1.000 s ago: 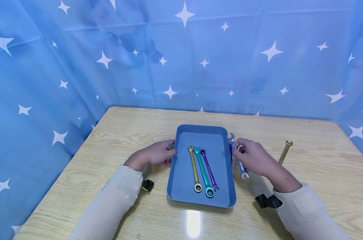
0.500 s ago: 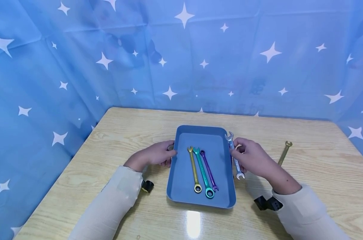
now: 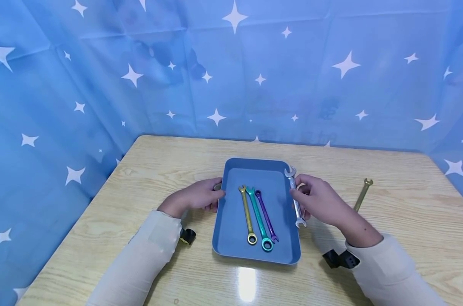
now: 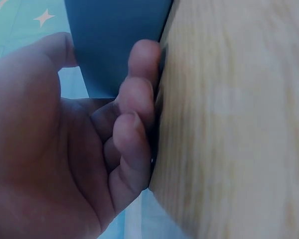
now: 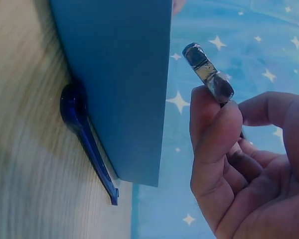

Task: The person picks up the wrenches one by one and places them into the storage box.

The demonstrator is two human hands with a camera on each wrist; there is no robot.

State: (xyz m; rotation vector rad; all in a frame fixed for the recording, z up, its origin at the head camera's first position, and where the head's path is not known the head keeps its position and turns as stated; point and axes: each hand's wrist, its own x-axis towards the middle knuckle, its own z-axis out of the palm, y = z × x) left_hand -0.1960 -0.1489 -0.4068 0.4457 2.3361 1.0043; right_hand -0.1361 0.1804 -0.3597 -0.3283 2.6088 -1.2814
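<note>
My left hand grips the left wall of a blue tray, thumb at the rim and fingers curled low against the outside. My right hand pinches a silver double open-end wrench, raised and overlapping the tray's right rim in the head view. Inside the tray lie a gold combination wrench, a green one and a purple one, side by side. A dark blue-purple wrench lies on the table along the tray's outer right wall, seen in the right wrist view.
Another gold wrench lies on the wooden table to the right, partly hidden behind my right forearm. A blue curtain with white stars hangs behind the table and along its left side.
My right hand has moved slightly left with the silver wrench, from beside the tray to its right rim. The left hand and the tray have stayed put.
</note>
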